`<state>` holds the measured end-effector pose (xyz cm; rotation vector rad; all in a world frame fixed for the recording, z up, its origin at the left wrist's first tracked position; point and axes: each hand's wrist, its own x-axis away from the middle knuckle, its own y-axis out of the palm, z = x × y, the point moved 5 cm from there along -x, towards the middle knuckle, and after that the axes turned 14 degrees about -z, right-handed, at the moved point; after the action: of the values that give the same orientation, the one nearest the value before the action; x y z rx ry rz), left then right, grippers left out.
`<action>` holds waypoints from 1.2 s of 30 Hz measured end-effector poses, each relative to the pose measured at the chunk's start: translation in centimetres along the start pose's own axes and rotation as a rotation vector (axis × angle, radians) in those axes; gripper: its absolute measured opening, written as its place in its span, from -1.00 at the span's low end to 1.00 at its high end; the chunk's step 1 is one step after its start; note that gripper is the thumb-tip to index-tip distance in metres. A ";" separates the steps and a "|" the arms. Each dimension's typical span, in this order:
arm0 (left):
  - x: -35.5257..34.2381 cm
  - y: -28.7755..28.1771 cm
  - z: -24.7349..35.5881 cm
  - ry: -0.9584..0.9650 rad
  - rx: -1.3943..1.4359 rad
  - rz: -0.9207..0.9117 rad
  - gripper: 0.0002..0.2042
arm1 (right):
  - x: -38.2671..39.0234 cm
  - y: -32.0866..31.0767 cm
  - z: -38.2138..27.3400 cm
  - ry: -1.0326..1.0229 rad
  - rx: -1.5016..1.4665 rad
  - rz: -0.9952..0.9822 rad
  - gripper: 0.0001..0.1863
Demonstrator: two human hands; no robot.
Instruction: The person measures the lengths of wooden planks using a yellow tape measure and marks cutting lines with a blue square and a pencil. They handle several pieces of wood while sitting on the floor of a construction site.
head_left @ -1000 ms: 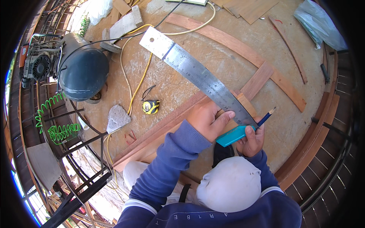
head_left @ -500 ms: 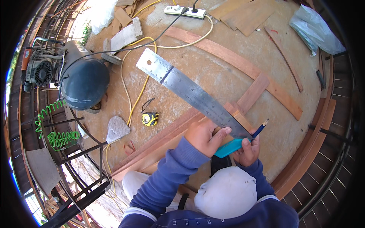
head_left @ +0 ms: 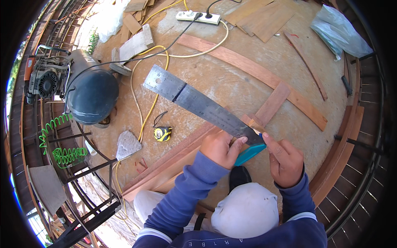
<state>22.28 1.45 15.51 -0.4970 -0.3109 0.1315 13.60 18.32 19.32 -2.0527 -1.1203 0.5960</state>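
My left hand [head_left: 219, 149] grips a metal try square by its teal handle [head_left: 250, 153]. The long steel blade [head_left: 198, 105] slants up to the left above the floor. My right hand [head_left: 285, 163] is curled, thumb and fingertips against the blade's near end. The blue pencil is hidden under its fingers. Below the hands a reddish wooden plank [head_left: 165, 165] lies on the plywood floor and meets a short cross piece [head_left: 273, 103]. My knee in light trousers [head_left: 248, 215] is under the hands.
A yellow tape measure [head_left: 162, 134] and a grey stone [head_left: 127, 144] lie left of the plank. An air compressor [head_left: 91, 93], green coiled hose [head_left: 62, 153], yellow cable [head_left: 147, 113] and power strip [head_left: 197, 17] sit beyond. A curved wood strip [head_left: 248, 68] crosses the floor, with a plastic bag [head_left: 337, 31] top right.
The square has swung lower and further left in view. The pencil that stuck out of my right hand is no longer visible, and that hand has closed in on the blade's end.
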 end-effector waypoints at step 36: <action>1.9 4.1 -20.1 -0.402 -0.388 0.031 -0.62 | 11.5 12.9 16.7 0.657 -1.322 0.520 -0.82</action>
<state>30.39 -3.55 -2.74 -0.8613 -0.7306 0.2029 15.02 29.44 -1.94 -3.2845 -0.5326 -0.8565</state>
